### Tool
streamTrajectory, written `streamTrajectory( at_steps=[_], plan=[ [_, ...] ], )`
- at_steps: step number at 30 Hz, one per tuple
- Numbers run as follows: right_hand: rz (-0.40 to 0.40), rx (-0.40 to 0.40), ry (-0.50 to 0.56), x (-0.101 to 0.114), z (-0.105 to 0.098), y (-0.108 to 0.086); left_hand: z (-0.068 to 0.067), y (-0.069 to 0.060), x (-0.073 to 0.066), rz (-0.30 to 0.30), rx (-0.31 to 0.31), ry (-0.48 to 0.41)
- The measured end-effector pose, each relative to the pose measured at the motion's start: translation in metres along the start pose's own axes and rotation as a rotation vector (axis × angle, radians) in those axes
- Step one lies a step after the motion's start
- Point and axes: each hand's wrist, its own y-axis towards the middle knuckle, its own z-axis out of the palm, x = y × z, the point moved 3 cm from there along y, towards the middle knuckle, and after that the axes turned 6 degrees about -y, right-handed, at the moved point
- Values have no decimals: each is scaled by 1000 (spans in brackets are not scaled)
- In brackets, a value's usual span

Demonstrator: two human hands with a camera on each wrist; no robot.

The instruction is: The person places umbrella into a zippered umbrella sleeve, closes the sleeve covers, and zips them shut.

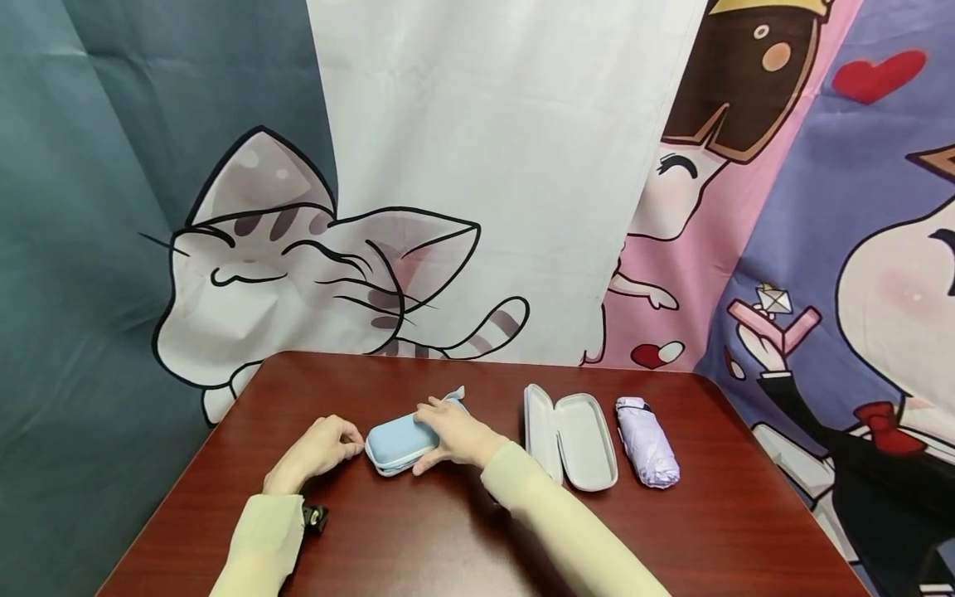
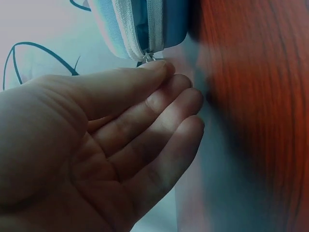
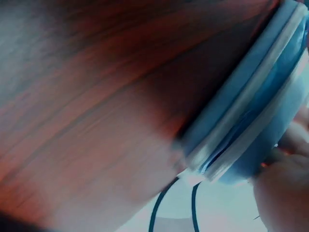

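Note:
A light blue zippered case (image 1: 403,439) lies on the table in the head view. Its white zipper (image 2: 155,29) stands parted, with blue material showing in the gap. At the case's left end, my left hand (image 1: 322,448) pinches the zipper pull (image 2: 148,58) between thumb and forefinger; the fingertips hide part of it. My right hand (image 1: 457,434) grips the case from above, thumb on the near side and fingers over the top. In the right wrist view, the case (image 3: 256,96) shows its parted zipper side, and only part of the hand (image 3: 285,188) appears.
Right of my right hand, an open grey-white case (image 1: 589,444) lies unfolded. Beyond it is a folded lilac umbrella (image 1: 647,444). A pale pointed tip (image 1: 457,392) sticks out behind the blue case. Printed cartoon curtains (image 1: 477,149) hang behind the brown table (image 1: 418,531).

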Motion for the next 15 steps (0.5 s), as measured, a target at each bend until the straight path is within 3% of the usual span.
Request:
streamTrajectory(
  at_steps=[11, 15],
  plan=[
    [23, 114, -18, 1, 8, -4, 0, 5, 8, 32, -39, 41],
    [18, 88, -64, -1, 11, -6, 3, 6, 10, 36, -35, 37]
  ],
)
